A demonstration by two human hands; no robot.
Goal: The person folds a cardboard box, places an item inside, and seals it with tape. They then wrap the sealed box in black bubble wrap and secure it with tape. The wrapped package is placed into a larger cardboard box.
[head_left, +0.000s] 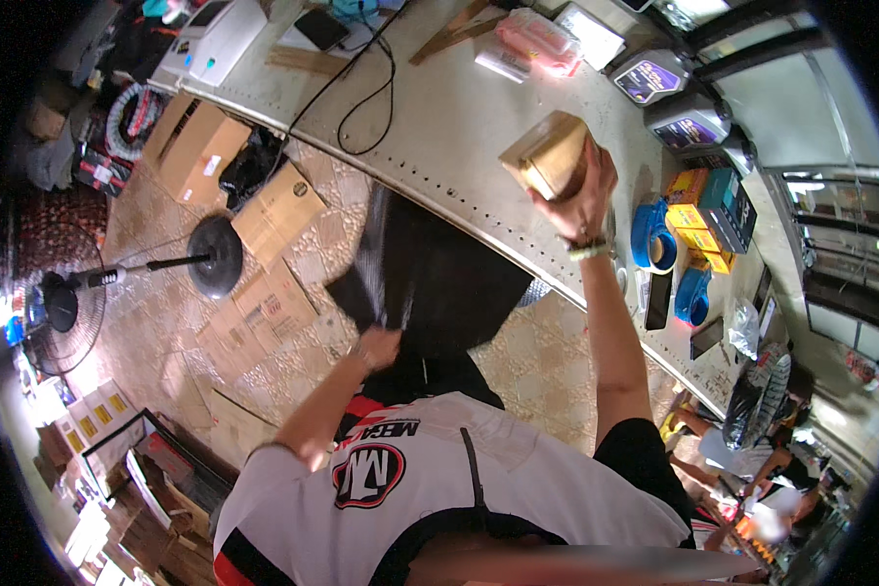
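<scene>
One brown box [542, 151] is in the right hand [581, 200], that grip wrapped round its side, over the pale worktop [439, 117]; whether they touch is unclear. The left hand [376, 347] meets a black sheet [459, 273], but blur means I cannot tell how its grip stands. Handling both seems the present step; moving either calls for steady control.

Wht short-slv shirt [557, 479] w/ blk collar [444, 527], 1 narrow dark strip [472, 467] at ctr front, 1 rnd chest emblem [369, 476] in blk, wht & red, blk lettering [389, 430] nr it. R sleeve [643, 459] blk at end; blk/red trim [236, 566] on L side. 1 bracelet [586, 251] at R hand [581, 200].
</scene>
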